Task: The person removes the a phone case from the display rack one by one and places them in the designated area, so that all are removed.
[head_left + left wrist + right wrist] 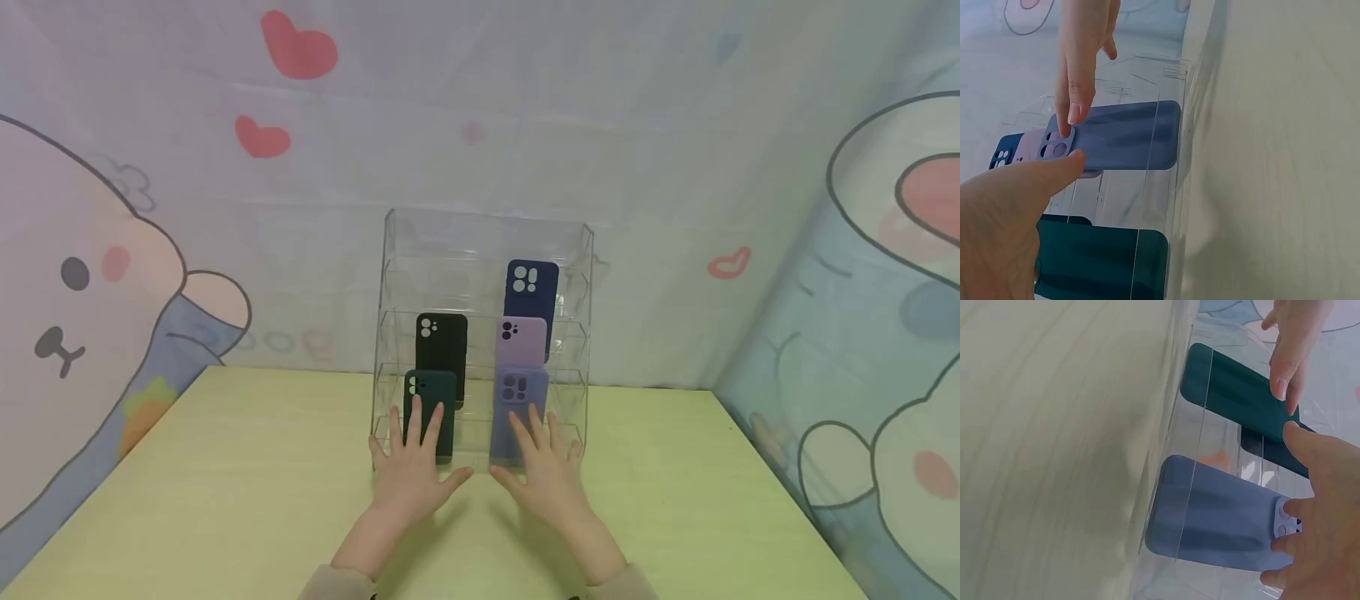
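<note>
A clear tiered rack [480, 225] stands on the table and holds several phone cases. My left hand [408, 479], fingers straight and spread, is in front of the dark green phone case [446, 417] at the lower left. Likewise spread, my right hand [551, 483] is before the periwinkle phone case [506, 433] at the lower right. Behind the green one is a black phone case [441, 346]. A lilac phone case [528, 343] and, higher up, a navy phone case [532, 296] stand behind the periwinkle one. Neither hand grips anything. The right wrist view shows the periwinkle case [1222, 512] beside my right fingertips.
The pale wooden table [225, 483] extends to both sides of the rack. Close behind the rack hangs a cloth backdrop [660, 167] printed with hearts and cartoon animals. The rack's upper left tiers [435, 283] are see-through.
</note>
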The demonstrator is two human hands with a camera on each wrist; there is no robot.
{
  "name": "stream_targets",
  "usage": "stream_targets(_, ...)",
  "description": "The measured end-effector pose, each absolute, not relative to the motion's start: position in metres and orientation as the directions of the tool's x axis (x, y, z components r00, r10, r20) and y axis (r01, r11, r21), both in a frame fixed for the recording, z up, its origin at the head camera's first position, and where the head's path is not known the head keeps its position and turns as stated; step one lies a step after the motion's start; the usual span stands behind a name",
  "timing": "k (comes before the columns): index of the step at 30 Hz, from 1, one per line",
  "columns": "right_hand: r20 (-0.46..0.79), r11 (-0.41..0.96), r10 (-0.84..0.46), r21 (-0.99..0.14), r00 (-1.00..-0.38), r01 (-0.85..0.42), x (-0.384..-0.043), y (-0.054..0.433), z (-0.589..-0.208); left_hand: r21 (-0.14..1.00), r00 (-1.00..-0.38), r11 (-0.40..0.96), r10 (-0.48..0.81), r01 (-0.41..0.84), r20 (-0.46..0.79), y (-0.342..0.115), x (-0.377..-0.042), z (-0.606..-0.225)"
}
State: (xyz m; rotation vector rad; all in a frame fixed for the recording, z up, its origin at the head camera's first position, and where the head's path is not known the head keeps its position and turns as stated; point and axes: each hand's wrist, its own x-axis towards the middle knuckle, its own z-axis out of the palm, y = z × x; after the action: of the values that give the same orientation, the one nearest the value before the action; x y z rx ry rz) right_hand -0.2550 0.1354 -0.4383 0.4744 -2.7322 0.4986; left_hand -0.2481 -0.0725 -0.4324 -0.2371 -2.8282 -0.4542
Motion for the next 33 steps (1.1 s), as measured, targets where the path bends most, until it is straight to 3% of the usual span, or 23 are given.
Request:
stream_targets(23,0.472,0.863,-0.251,-0.286,-0.845,-0.416,-0.272,0.113,-0.411,0.414,-0.89,0.878,0.027,0.239,0.456,-0.104,-0.256,-0.412)
stream_targets(33,0.527,0.83,-0.24,-0.324,-0.815,-0.454,-0.281,0.104,-0.399,0.66,-0.904,0.698,-0.041,0.28,0.426,-0.13,-0.267,-0.41)
